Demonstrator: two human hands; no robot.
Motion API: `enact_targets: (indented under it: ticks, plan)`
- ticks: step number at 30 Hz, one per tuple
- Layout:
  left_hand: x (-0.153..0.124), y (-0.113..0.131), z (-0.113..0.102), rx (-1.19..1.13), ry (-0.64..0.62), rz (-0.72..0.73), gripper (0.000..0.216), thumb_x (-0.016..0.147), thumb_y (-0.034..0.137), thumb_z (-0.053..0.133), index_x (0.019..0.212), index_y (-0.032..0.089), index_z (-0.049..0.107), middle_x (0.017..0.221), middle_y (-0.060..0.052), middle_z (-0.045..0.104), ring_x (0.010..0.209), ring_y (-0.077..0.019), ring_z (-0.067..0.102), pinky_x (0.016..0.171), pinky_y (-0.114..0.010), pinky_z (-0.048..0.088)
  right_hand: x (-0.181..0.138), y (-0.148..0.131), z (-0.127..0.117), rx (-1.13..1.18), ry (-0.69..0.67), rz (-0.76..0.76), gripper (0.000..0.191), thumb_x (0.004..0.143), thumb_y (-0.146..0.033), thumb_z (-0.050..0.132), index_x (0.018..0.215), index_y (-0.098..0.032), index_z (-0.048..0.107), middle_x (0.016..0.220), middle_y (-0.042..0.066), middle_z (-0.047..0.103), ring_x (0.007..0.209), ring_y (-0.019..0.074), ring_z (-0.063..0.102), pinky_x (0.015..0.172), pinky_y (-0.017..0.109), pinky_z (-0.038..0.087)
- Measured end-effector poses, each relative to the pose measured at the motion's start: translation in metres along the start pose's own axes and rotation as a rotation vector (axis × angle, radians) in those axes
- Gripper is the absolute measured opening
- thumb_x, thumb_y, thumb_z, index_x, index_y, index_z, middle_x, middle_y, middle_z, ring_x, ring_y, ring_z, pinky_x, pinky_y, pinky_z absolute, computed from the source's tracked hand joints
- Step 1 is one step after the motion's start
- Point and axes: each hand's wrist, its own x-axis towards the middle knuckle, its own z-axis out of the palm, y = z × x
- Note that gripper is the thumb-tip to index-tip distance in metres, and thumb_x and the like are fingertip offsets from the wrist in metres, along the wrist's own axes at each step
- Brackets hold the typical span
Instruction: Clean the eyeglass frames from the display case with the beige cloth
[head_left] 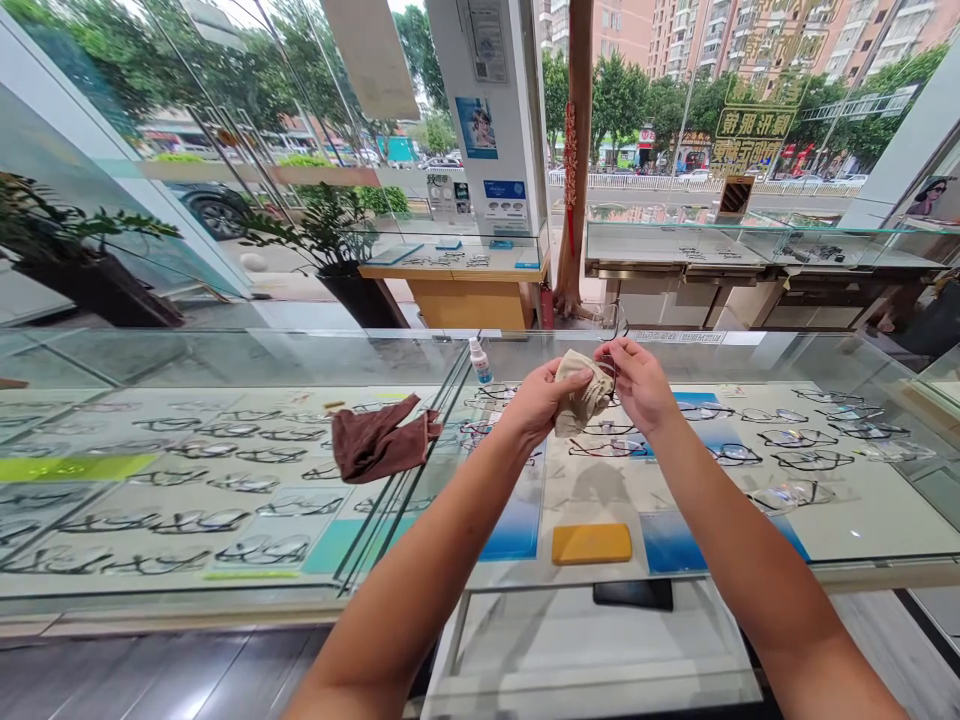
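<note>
Over the glass counter, my left hand [541, 402] is closed on a pale beige cleaning cloth [583, 398], its thumb pressing on top. Close beside it, my right hand [639, 385] pinches a pair of thin-framed eyeglasses [622, 324], part of which rises above the fingers. The cloth lies against the eyeglasses, and hides most of them along with my fingers. A small white spray bottle [480, 362] stands on the glass just left of my hands. Farther left, a crumpled brown cloth [384, 438] lies across the counter joint.
Rows of eyeglasses [796, 438] lie inside the glass display counter [832, 574]. A yellow glasses case [592, 544] sits near the front edge, with a dark flat object [634, 594] below it. Beyond are a wooden post [577, 150], potted plants [360, 290] and another display case [469, 292].
</note>
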Motion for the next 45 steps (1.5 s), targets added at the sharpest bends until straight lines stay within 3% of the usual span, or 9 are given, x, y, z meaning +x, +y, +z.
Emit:
enact_targets:
  ticks: [11, 19, 27, 35, 39, 42, 45]
  plan:
    - [-0.002, -0.003, 0.003, -0.017, -0.125, -0.116, 0.063, 0.044, 0.039, 0.104, 0.09, 0.013, 0.069, 0.075, -0.003, 0.073, 0.066, -0.0162, 0.066, 0.066, -0.029, 0.052, -0.005, -0.001, 0.007, 0.03, -0.008, 0.028, 0.042, 0.063, -0.052, 0.094, 0.076, -0.022, 0.067, 0.082, -0.002, 0.068, 0.07, 0.0112, 0.058, 0.065, 0.026, 0.049]
    - [-0.004, -0.009, 0.006, 0.04, -0.098, -0.142, 0.062, 0.046, 0.047, 0.103, 0.085, 0.011, 0.072, 0.075, -0.005, 0.072, 0.066, -0.0153, 0.063, 0.064, -0.028, 0.047, -0.007, 0.002, 0.009, 0.04, 0.001, 0.03, 0.04, 0.065, -0.051, 0.092, 0.075, -0.023, 0.065, 0.081, -0.002, 0.067, 0.069, 0.0117, 0.055, 0.065, 0.027, 0.048]
    - [-0.012, -0.004, 0.016, 0.121, -0.112, 0.064, 0.062, 0.051, 0.046, 0.101, 0.094, 0.013, 0.07, 0.076, 0.0, 0.066, 0.065, -0.0113, 0.057, 0.062, -0.025, 0.046, -0.007, 0.001, 0.009, 0.073, 0.006, 0.062, 0.036, 0.066, -0.05, 0.09, 0.074, -0.023, 0.067, 0.081, -0.002, 0.065, 0.07, 0.0122, 0.055, 0.067, 0.027, 0.048]
    - [-0.009, -0.014, 0.021, 0.213, 0.065, 0.328, 0.049, 0.065, 0.05, 0.091, 0.092, 0.014, 0.072, 0.074, 0.002, 0.064, 0.07, -0.0113, 0.053, 0.066, -0.023, 0.044, -0.013, 0.003, 0.018, 0.145, -0.031, 0.095, 0.039, 0.063, -0.048, 0.093, 0.076, -0.023, 0.066, 0.086, -0.002, 0.069, 0.07, 0.0115, 0.058, 0.063, 0.025, 0.049]
    - [-0.006, -0.016, 0.021, 0.201, 0.1, 0.398, 0.053, 0.071, 0.061, 0.084, 0.093, 0.013, 0.074, 0.073, 0.001, 0.063, 0.069, -0.0113, 0.051, 0.065, -0.024, 0.042, -0.015, 0.001, 0.02, 0.16, -0.049, 0.127, 0.043, 0.058, -0.048, 0.096, 0.074, -0.023, 0.065, 0.083, -0.003, 0.07, 0.063, 0.0096, 0.055, 0.053, 0.022, 0.043]
    - [-0.006, -0.011, 0.017, 0.221, 0.032, 0.361, 0.058, 0.07, 0.069, 0.082, 0.081, 0.013, 0.071, 0.07, 0.001, 0.06, 0.067, -0.0113, 0.049, 0.063, -0.024, 0.04, -0.014, -0.002, 0.017, 0.132, -0.048, 0.119, 0.04, 0.061, -0.047, 0.095, 0.075, -0.024, 0.066, 0.079, -0.004, 0.068, 0.059, 0.0088, 0.05, 0.051, 0.023, 0.041]
    - [-0.006, -0.005, 0.008, 0.237, -0.13, 0.257, 0.058, 0.068, 0.069, 0.085, 0.077, 0.014, 0.067, 0.07, 0.001, 0.059, 0.065, -0.0109, 0.048, 0.062, -0.023, 0.04, -0.011, -0.004, 0.012, 0.097, -0.047, 0.086, 0.035, 0.065, -0.047, 0.091, 0.076, -0.023, 0.068, 0.082, -0.002, 0.068, 0.069, 0.0117, 0.057, 0.065, 0.026, 0.05]
